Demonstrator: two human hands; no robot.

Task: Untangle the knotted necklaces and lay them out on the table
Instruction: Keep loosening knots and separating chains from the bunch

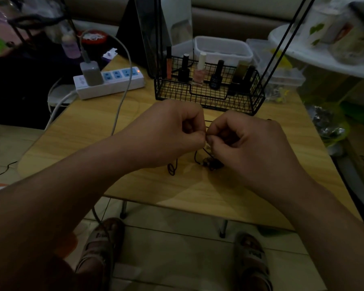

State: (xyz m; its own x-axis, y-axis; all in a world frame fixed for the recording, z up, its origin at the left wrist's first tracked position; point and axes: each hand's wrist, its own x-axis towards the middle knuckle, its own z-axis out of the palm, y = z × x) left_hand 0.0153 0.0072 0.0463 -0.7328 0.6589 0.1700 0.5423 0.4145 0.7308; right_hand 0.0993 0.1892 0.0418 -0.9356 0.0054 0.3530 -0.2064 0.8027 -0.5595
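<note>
Both hands meet over the middle of the bench [88, 150]. The left hand [170, 133] and right hand [246, 141] are each curled, and their fingers [194, 134] are closed narrow, tip to tip, pinching the dark cords of the necklaces [198, 157] just above the wood. The exact spot they pinch is hidden between the fingertips, so I cannot tell how tight the knot is. Below the hands the cords hang down to the bench. A small loop [172, 169] lies to the left, and a beaded cluster [212, 163] lies under the near edge of the right hand.

The chief risk, as I judge it, is pulling. If the two hands draw apart while both pinch hard, the knot will likely cinch tighter rather than open, and a thin cord could fray or shed beads. The light is dim and the cords are dark, so the wrong strand could easily be picked and fed through, adding a crossing.

The loose loop and the cluster rest on the wood with slack. A sharp lift could drag them across each other and tangle them again.

The wire basket [208, 99] of nail polish bottles [198, 75] stands just beyond the hands on the far side. A cord swung that way could snag in its mesh. The white cable [122, 95] from the power strip [111, 81] runs well to the left and seems less of a worry.
</note>
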